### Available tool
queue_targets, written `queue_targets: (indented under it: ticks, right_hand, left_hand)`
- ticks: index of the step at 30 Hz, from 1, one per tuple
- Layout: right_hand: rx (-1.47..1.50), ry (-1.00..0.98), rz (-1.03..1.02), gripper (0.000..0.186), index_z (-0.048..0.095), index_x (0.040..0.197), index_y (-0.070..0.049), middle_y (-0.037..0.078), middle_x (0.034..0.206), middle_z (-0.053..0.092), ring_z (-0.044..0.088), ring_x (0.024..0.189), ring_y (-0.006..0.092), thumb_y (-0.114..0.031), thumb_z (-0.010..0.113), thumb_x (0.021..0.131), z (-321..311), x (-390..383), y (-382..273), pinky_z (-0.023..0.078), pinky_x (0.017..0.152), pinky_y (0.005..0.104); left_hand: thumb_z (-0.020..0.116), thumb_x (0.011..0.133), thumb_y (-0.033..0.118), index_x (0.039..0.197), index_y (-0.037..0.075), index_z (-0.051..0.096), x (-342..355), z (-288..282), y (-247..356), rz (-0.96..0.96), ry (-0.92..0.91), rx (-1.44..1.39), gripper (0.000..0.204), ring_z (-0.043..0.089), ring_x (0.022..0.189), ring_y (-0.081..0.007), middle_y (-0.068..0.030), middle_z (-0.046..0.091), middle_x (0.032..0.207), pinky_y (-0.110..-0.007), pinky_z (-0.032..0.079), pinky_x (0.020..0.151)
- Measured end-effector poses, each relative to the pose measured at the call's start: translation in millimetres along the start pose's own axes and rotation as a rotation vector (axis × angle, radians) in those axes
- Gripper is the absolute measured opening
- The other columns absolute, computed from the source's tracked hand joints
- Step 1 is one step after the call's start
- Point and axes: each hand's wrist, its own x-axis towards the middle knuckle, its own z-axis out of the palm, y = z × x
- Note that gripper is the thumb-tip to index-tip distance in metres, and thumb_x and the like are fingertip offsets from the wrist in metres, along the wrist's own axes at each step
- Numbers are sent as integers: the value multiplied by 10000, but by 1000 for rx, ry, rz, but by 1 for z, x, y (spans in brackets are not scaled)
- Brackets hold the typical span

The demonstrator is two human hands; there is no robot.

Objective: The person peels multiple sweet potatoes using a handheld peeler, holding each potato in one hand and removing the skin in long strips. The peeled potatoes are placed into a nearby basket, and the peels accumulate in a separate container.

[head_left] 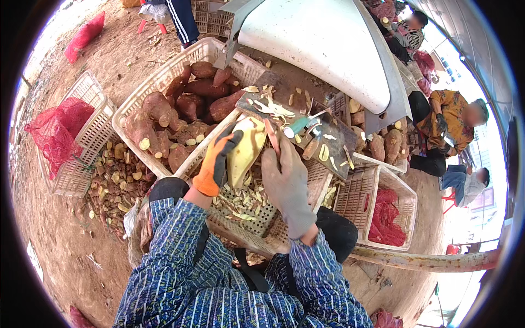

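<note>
My left hand (pixel 216 164), in an orange and black glove, grips a long, mostly peeled pale-yellow sweet potato (pixel 244 150). My right hand (pixel 285 183), in a grey glove, holds a peeling tool with an orange handle (pixel 272 133) against the potato's upper right side. Behind them a dark board (pixel 342 153) carries peel strips (pixel 323 152), a green-handled tool (pixel 297 127) and a wooden-handled tool (pixel 311 145). Pale peelings (pixel 243 205) lie in the plastic crate below my hands, between my knees.
A crate of unpeeled sweet potatoes (pixel 205 88) is at back left, beside cut pieces (pixel 117 180) and a crate with red mesh (pixel 60 128). A white metal chute (pixel 317 46) stands behind. Right are another crate (pixel 353 208), a rusty pipe (pixel 426 261) and seated co-workers (pixel 451 128).
</note>
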Motion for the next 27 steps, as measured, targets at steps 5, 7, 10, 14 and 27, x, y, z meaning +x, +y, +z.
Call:
queue_targets:
  ticks: [5,7,10,14,27]
  right_hand:
    - [-5,-31,8,499,480,1394,65,289,1164,632,659,1000,401,-157,565,955,39,-58,-10,541,876,449]
    - [105,-424,62,479,499,1391,44,273,1174,640,662,992,390,-142,565,954,24,-92,-20,544,852,443]
    - [284,-238,132,449,508,1404,1,215,1184,659,664,951,302,-122,537,973,7,-62,-15,543,824,417]
    - [170,59,75,426,497,1432,-33,171,1207,665,643,940,215,-144,480,1022,23,-13,14,543,824,379]
    - [286,-34,84,434,488,1421,-16,183,1210,650,651,914,196,-137,479,1004,26,-27,-3,531,858,315]
  left_hand:
    - [568,1014,223,1288,-11,582,6,8,-7,174,57,197,360,623,1046,-138,-72,664,1155,-277,494,920]
    - [620,974,256,1281,0,598,12,-6,1,207,173,196,400,639,1030,-140,-63,683,1116,-295,510,906]
    - [637,970,243,1288,20,601,0,24,32,103,51,-35,391,681,871,-125,-50,703,1062,-259,551,766]
    - [649,961,225,1309,22,580,-11,38,15,67,18,-32,409,658,951,-118,-45,679,1123,-257,535,806]
    - [560,1016,324,1284,45,603,-9,29,13,66,128,-123,389,655,1109,-209,-98,673,1232,-354,543,942]
